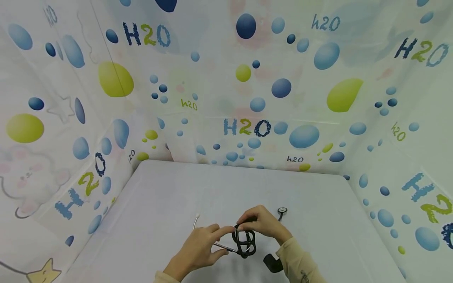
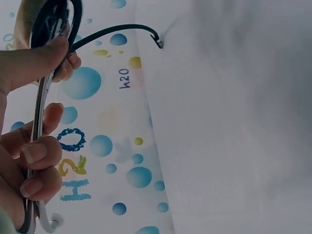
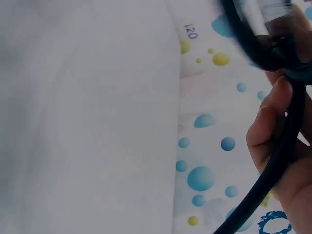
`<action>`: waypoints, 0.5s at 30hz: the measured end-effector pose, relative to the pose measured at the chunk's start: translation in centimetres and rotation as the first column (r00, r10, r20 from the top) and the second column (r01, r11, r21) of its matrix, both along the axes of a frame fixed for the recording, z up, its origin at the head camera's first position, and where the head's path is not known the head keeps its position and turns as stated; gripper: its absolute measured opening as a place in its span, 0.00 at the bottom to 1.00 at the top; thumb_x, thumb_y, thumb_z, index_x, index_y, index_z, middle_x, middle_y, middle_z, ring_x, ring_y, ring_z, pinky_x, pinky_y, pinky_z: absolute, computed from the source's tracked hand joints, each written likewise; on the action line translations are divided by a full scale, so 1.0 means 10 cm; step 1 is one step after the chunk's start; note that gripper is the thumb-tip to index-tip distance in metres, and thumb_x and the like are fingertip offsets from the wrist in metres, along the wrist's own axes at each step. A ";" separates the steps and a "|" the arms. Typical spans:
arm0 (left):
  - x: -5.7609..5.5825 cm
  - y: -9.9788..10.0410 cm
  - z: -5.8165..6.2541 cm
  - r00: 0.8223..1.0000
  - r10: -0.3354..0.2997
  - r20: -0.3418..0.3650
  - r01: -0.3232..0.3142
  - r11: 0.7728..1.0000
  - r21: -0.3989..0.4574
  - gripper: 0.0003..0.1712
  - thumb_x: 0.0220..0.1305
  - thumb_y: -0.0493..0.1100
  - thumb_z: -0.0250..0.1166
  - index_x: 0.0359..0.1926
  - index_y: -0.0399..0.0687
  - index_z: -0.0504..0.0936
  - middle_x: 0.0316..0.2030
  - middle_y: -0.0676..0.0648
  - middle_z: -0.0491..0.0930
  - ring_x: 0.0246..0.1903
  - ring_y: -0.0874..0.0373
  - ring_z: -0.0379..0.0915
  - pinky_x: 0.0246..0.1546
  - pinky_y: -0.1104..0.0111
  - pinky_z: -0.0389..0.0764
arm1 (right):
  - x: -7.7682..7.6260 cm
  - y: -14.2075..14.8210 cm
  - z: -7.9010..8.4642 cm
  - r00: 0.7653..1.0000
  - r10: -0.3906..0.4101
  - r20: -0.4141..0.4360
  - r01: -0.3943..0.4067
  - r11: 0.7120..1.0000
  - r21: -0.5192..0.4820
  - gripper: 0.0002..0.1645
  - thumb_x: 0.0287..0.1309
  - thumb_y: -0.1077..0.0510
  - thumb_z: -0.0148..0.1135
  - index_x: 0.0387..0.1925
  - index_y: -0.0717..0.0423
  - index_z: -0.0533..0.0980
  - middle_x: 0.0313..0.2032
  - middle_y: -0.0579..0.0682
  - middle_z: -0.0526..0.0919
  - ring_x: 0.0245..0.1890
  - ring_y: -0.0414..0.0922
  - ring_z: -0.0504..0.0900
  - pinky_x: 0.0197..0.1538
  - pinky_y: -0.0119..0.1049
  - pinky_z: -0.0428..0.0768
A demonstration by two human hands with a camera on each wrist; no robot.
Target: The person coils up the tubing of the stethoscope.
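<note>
Between the two hands is a stethoscope, its black tubing [image 1: 245, 248] wound into a small coil over the metal ear tubes [image 1: 226, 247]. My left hand [image 1: 199, 247] holds the ear tubes, its fingers curled round them in the left wrist view, thumb up by the coil. One pale eartip [image 1: 197, 215] sticks out beyond that hand. At the coil's top, my right hand [image 1: 262, 223] pinches the tubing between thumb and fingers. The round chestpiece [image 1: 282, 210] hangs out past the right hand on a short length of tube.
A white table [image 1: 184, 188] lies under the hands. Patterned sheets [image 1: 212, 70] with blue and green drops stand along its back and sides. A dark curved object [image 1: 273, 262] shows beside the right sleeve [image 1: 299, 259].
</note>
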State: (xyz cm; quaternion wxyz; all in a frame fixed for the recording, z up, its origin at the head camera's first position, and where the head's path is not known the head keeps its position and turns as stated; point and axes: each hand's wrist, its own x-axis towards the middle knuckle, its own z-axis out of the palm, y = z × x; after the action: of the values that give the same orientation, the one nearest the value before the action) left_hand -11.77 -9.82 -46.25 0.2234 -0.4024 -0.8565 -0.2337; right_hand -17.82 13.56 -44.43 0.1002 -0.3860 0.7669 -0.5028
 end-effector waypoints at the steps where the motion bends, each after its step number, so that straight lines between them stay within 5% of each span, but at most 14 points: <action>1: 0.00 0.00 0.00 1.000 0.000 -0.011 0.000 1.000 -0.009 0.35 0.41 0.48 0.77 0.55 0.59 0.75 0.26 0.57 0.75 0.19 0.70 0.70 0.19 0.81 0.66 | 0.00 0.00 0.00 1.000 -0.003 0.000 0.003 1.000 0.007 0.09 0.55 0.63 0.65 0.34 0.67 0.82 0.30 0.58 0.85 0.28 0.33 0.80 0.32 0.33 0.80; 15: 0.04 0.03 0.02 0.999 -0.046 -0.026 0.044 0.997 -0.066 0.32 0.46 0.50 0.74 0.55 0.64 0.77 0.26 0.57 0.72 0.17 0.72 0.62 0.18 0.83 0.60 | -0.01 0.03 0.01 1.000 -0.004 0.027 0.004 1.000 0.011 0.08 0.52 0.65 0.67 0.31 0.69 0.82 0.29 0.59 0.85 0.28 0.34 0.81 0.32 0.33 0.80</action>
State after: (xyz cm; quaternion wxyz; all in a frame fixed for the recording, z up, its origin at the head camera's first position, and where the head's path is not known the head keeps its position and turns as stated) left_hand -11.37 -9.55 -46.04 0.2167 -0.4320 -0.8511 -0.2051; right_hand -17.88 13.90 -44.32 0.1117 -0.3772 0.7690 -0.5039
